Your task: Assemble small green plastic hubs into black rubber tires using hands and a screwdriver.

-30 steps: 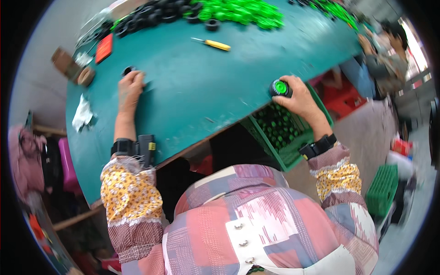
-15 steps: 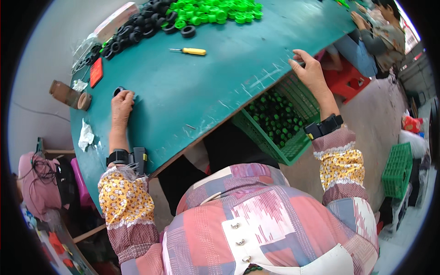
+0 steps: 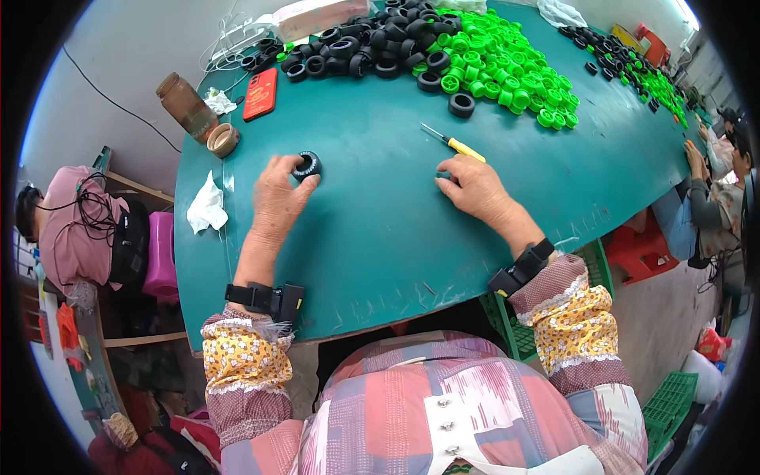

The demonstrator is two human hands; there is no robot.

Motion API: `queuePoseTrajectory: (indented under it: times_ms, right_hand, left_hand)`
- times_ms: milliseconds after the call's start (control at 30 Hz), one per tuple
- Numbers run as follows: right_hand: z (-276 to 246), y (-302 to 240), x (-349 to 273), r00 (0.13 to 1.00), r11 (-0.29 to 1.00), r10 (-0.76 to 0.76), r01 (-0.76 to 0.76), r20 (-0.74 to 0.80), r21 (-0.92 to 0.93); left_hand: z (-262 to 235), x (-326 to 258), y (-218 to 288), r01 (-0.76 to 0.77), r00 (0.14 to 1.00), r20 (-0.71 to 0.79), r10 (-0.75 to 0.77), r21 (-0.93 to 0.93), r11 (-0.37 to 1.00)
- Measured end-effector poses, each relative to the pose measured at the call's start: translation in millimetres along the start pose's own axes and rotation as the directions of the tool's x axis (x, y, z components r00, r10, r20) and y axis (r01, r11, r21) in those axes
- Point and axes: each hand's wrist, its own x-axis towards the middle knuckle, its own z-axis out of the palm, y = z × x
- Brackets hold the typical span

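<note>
The left hand [image 3: 277, 198] pinched a small black wheel [image 3: 307, 165] in its fingers on the green counter [image 3: 380, 237], while the right hand [image 3: 473, 188] lay empty, fingers loosely curled, beside a yellow-handled screwdriver [image 3: 453, 143].

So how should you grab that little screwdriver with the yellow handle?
Probably by the yellow handle of the screwdriver, coming from above. It lies flat on the green table, its thicker handle end pointing toward the right hand, thin metal tip pointing away.

Left hand [image 3: 277, 198] on bench [image 3: 380, 237] touching small wheel [image 3: 307, 165], right hand [image 3: 473, 186] to its right, screwdriver [image 3: 453, 143] just behind, wheel pile [image 3: 443, 47] at far edge
</note>
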Motion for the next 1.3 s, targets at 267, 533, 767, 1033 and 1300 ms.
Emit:
queuePoseTrajectory:
  times_ms: [267,533,767,1033,1300]
  right_hand:
    - [22,4,6,0.976,0.987,0.141,-0.127,-0.164,0.094]
    - [20,2,8,0.967,0.978,0.205,-0.197,-0.153,0.063]
    - [11,22,43,0.94,0.917,0.303,-0.243,-0.157,0.316]
    - [-2,66,128,0.96,0.85,0.068,-0.198,-0.271,-0.488]
    - [9,85,153,0.978,0.743,0.14,-0.209,-0.157,-0.636]
  left_hand:
    - [21,17,-36,0.104,0.985,0.127,-0.117,0.099,0.99]
    - [36,24,-15,0.153,0.988,0.014,-0.155,0.096,0.984]
    - [47,31,-22,0.132,0.991,-0.02,-0.133,-0.039,0.99]
    - [48,31,-24,0.168,0.979,-0.096,-0.18,-0.12,0.978]
    - [48,33,-18,0.187,0.97,-0.126,-0.206,-0.149,0.971]
